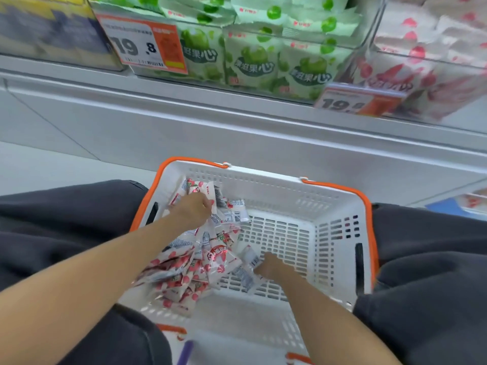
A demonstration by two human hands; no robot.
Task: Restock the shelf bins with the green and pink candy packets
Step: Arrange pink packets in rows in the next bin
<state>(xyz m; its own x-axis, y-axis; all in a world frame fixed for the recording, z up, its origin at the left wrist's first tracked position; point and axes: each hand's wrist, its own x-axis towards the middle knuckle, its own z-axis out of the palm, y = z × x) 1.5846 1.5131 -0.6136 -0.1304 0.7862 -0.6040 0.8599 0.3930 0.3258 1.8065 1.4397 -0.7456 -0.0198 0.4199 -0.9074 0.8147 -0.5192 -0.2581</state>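
Basket (pixel 276 185): white slatted walls, orange rim, set between two dark-clad knees (pixel 66 222). Open floor of slats to the right of both hands; pile of pink packets (pixel 181 270) crowded against the left wall, filling that half. High walls on all four sides, top open, nothing above the hands up to the shelf.

Left hand (pixel 193 209): closed in a fist on a bunch of pink packets at the far left of the basket, packets fanning out above and right of the knuckles.

Right hand (pixel 271 264): low on the slats, near side, fingers curled down onto one packet with a barcode face; grip probably closed on it, though fingertips are hidden under the hand.

Ahead of both hands, beyond the far wall: grey shelf edge (pixel 237 122), then clear bins. Green packets (pixel 253 59) in the bin straight ahead, well stocked, stacked upright at the front. Pink bin (pixel 434 61) ahead and to the right, blurred. Price tags (pixel 143 46) clipped to the bin fronts, reading 19.8.

Pink packets: white film, red-pink fruit print, crimped ends, some face down showing barcodes.
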